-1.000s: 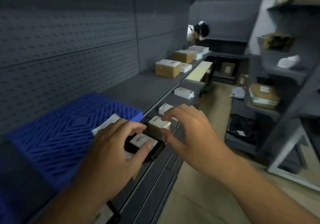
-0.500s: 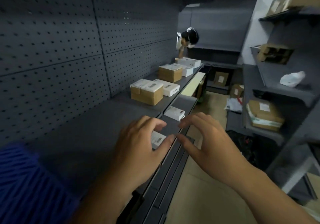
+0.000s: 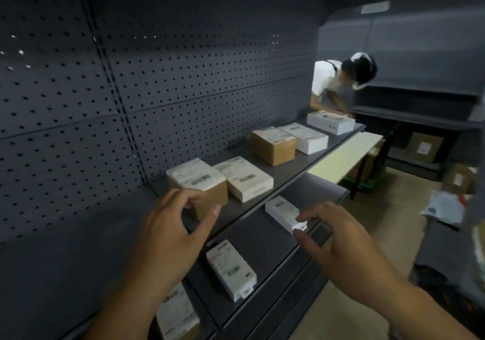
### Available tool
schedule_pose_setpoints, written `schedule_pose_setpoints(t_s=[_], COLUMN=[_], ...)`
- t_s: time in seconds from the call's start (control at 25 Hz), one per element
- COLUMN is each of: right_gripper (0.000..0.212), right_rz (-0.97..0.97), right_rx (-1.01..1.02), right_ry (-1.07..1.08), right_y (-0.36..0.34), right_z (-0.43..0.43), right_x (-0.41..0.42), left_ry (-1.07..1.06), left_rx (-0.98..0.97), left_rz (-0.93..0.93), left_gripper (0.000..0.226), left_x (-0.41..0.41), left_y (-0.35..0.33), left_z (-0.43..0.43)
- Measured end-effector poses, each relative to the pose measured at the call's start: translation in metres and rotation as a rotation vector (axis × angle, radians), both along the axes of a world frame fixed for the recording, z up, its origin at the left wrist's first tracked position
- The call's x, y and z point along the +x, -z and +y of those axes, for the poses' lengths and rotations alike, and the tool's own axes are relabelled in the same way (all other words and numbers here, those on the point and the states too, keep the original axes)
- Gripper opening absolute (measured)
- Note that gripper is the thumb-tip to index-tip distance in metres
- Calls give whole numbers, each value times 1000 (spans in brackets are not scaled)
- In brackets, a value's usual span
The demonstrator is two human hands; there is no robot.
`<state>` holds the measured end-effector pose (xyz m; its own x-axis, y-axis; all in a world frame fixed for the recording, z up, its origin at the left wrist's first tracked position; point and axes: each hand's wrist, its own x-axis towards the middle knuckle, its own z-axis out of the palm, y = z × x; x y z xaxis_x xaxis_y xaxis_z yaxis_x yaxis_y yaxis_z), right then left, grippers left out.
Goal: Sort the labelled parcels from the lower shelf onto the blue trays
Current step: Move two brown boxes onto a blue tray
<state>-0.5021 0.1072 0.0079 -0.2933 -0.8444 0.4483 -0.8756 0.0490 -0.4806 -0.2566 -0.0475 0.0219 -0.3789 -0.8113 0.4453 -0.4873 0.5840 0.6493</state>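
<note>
Three small white labelled parcels lie on the dark lower shelf [image 3: 265,245]: a far one [image 3: 282,211], a middle one [image 3: 231,268] and a near one [image 3: 175,313] partly hidden by my left forearm. My right hand [image 3: 338,240] reaches over the far parcel, its spread fingertips at the parcel's near end, with nothing gripped. My left hand [image 3: 170,232] hovers with loosely spread fingers above the upper shelf edge, in front of a brown labelled box [image 3: 202,190]. No blue tray is in view.
On the upper shelf [image 3: 288,171] stand several more labelled boxes, brown and white. A person [image 3: 338,82] bends over the shelf's far end. A pale table [image 3: 346,155] stands beyond. Parcels and papers lie on the floor at right. Perforated back panels [image 3: 157,77] rise behind.
My view has swung right, away from the blue tray, which has left the frame. Both hands, empty, have moved along the shelves; the right hand now reaches the far white parcel.
</note>
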Motion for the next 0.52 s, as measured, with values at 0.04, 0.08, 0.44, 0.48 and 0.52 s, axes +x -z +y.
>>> schedule_pose_setpoints(t_s=[0.04, 0.08, 0.44, 0.48, 0.52], right_gripper=[23, 26, 47, 34, 25], right_rz=[-15, -56, -598, -640, -674], right_rx=[-2, -9, -168, -176, -192], right_ry=[-21, -42, -29, -57, -68], right_y=[-1, -1, 15, 11, 9], right_z=[-9, -22, -155, -175, -194], right_x=[-20, -40, -144, -150, -159], left_ry=[-59, -130, -604, -641, -664], left_rx=[-1, -3, 256, 264, 273], left_rz=[25, 54, 336, 356, 370], left_gripper=[32, 36, 116, 119, 121], left_x=[-9, -20, -60, -62, -65], left_y=[0, 2, 39, 43, 45], left_z=[-5, -12, -58, -61, -62])
